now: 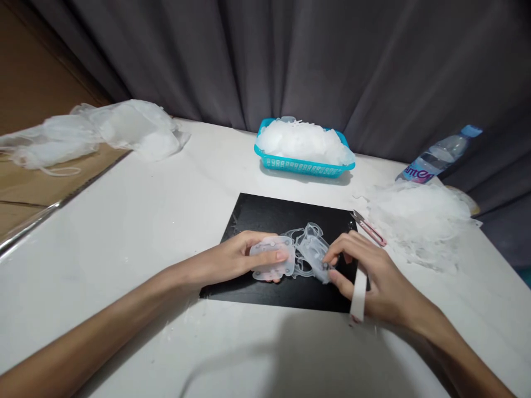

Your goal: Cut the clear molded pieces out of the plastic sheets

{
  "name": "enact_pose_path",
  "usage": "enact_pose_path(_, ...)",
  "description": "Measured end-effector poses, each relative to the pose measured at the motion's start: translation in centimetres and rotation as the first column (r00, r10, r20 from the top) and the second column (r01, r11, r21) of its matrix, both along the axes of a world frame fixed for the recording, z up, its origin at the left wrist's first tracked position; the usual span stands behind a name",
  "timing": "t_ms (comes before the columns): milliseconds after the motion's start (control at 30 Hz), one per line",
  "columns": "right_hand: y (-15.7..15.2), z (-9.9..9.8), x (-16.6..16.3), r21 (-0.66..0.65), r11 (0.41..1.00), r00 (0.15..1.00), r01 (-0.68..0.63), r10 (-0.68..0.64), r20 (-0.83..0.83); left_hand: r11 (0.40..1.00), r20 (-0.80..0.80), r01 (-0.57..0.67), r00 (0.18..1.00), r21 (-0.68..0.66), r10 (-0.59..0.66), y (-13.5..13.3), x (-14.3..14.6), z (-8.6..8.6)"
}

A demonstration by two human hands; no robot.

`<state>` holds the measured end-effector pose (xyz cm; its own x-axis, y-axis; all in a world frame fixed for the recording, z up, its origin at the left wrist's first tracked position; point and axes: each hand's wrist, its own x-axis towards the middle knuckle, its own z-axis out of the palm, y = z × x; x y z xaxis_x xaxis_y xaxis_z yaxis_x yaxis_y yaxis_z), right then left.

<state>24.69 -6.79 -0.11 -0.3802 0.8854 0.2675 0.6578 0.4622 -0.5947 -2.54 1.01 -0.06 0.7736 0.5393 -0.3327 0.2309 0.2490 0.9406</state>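
My left hand is closed on a translucent soft plastic piece, thumb pressed on its top, over a black mat. My right hand pinches the tangled thin trim that hangs off the same piece. A flat white strip is tucked between the right hand's fingers and sticks out toward me.
A turquoise basket heaped with white plastic pieces stands behind the mat. A pile of thin white offcuts lies at the right, with small pink snips at its edge and a water bottle behind. Clear plastic bags lie at the far left.
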Motion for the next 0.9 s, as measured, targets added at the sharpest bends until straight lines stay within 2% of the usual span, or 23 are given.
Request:
enact_pose_path(133,-0.1,-0.7,-0.6,0.077,0.995,0.991,0.07,-0.061,-0.122,0.999,0.009,0.038,0.999,0.016,-0.038,-0.2,0.2,-0.1)
enact_pose_path(300,-0.1,-1.9,-2.4,-0.108,0.994,0.992,-0.022,0.008,-0.129,0.991,-0.016,0.083,0.996,0.102,-0.082,-0.4,0.1,-0.3)
enact_pose_path(400,0.1,-2.0,-2.9,-0.157,0.987,0.983,-0.024,-0.006,-0.184,0.986,-0.045,0.077,0.996,0.149,-0.071,-0.7,0.1,-0.1)
enact_pose_path(500,0.4,-2.1,-3.0,-0.135,0.99,0.98,-0.024,-0.003,-0.199,0.982,-0.08,0.06,0.996,0.178,-0.046,-1.1,0.2,0.2)
enact_pose_path(667,0.4,-2.2,-2.6,-0.044,0.997,0.983,-0.066,0.058,-0.173,0.949,-0.141,0.065,0.99,0.308,-0.023,-1.5,0.4,-0.1)
enact_pose_path(900,0.1,-1.7,-2.4,-0.162,0.979,0.993,-0.119,0.114,-0.04,0.976,-0.103,0.005,0.995,0.216,0.017,-1.1,0.9,-0.6)
